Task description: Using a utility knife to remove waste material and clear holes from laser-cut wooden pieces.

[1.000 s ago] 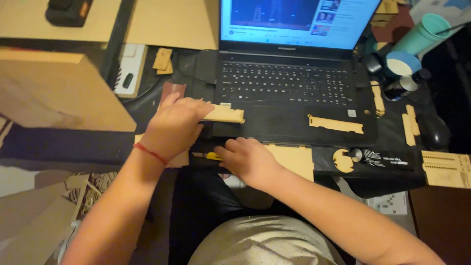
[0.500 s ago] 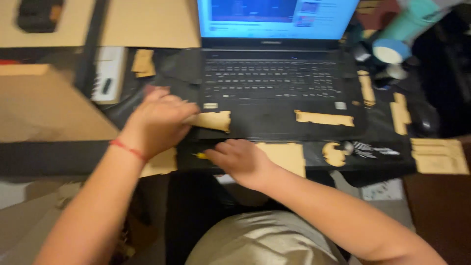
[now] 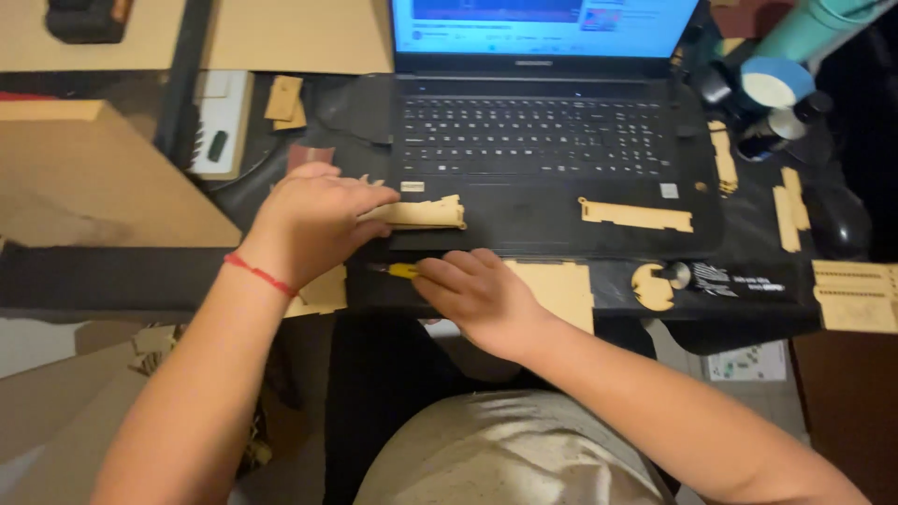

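My left hand (image 3: 313,223) lies on the left palm rest of an open black laptop (image 3: 552,140) and grips the end of a flat, notched strip of light wood (image 3: 421,213). A red thread circles that wrist. My right hand (image 3: 477,295) is at the laptop's front edge, its fingers closed around a small yellow tool (image 3: 402,270) whose tip points left. A second notched wooden strip (image 3: 636,215) rests on the right palm rest, apart from both hands.
A wooden sheet (image 3: 561,290) and a round cut piece (image 3: 652,286) lie along the desk's front edge. More wooden parts (image 3: 856,295) sit at the right. Cardboard (image 3: 103,187) fills the left; a teal bottle (image 3: 804,28), tape roll (image 3: 772,84) and mouse (image 3: 837,224) crowd the back right.
The view has shifted a little. Both hands have stayed at the front left of the laptop, the left on the wooden strip and the right on the yellow tool.
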